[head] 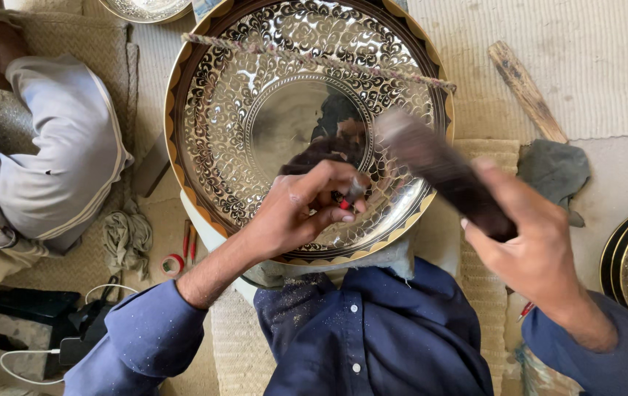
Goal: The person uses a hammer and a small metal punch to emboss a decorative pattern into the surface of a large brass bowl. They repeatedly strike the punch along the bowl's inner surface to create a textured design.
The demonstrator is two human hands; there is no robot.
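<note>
At six o'clock on the large round engraved metal tray (255, 110), the left hand (303, 209) pinches a small red-tipped chisel (349, 196); the right hand (530, 242) is clenched round a dark wooden mallet (438, 165) at four o'clock.

No packages, labels, signs or screens showed anywhere in the frame, from the upper left corner down to the lower right.

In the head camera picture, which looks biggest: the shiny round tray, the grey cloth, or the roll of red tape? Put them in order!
1. Shiny round tray, by far the biggest.
2. Grey cloth.
3. Roll of red tape, tiny.
All lie about equally far from the camera, so the order seems sure.
</note>
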